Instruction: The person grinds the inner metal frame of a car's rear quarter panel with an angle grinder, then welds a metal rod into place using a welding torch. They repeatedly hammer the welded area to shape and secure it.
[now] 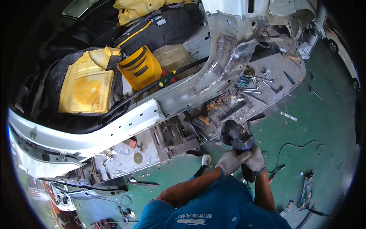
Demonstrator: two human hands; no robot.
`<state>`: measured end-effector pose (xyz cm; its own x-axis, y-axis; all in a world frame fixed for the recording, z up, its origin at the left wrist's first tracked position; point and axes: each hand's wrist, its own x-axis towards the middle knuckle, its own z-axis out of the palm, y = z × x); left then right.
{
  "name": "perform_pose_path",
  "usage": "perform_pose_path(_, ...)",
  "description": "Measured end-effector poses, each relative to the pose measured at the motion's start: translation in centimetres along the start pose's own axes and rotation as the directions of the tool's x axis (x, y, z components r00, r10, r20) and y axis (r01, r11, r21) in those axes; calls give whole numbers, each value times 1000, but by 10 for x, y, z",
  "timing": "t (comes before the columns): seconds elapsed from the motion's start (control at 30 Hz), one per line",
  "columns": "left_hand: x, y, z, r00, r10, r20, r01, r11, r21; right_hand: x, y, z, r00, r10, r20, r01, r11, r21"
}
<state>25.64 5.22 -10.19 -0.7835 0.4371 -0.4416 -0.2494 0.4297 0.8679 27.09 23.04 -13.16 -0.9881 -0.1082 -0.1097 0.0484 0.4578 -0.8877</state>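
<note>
An angle grinder (243, 142) with a dark round guard is in front of my body, beside the edge of a metal platform. My right hand (255, 159), in a pale work glove, is wrapped round the grinder's body. Against it from the left lies my gloved left hand (231, 162), its fingers closed on the grinder near the rear of the head. The undersides of both hands are hidden. Beyond the tool runs a bare-metal car body sill (183, 98), which curves up into a pillar (225, 57) with rough weld seams.
The platform (263, 91) bears sockets, bars, a can (248, 72) and debris. Under the sill sits a steel clamp (173, 139). Inside the car are a yellow bucket (140, 70) and a screwdriver (167, 79). A cable (280, 152) and a jack (306, 191) lie on the green floor.
</note>
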Motion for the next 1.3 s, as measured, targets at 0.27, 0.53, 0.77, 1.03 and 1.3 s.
perform_pose_path(0.27,-35,-1,58,962,-266,60,269,961,-68,-61,34,-2,996,90,26,-86,990,-112)
perform_pose_path(0.53,-64,-1,91,931,-365,0,364,929,-68,-90,62,8,992,113,51,-109,991,-81)
perform_pose_path(0.77,-70,-4,114,980,-199,10,199,980,-3,-106,71,-6,972,231,-36,-232,973,-10)
perform_pose_path(1.03,-66,-2,155,976,156,151,-213,816,537,-105,83,-55,872,353,-340,-86,794,602)
perform_pose_path(1.3,-47,6,162,800,294,523,-597,303,742,-124,132,-57,758,632,-161,208,-1,978)
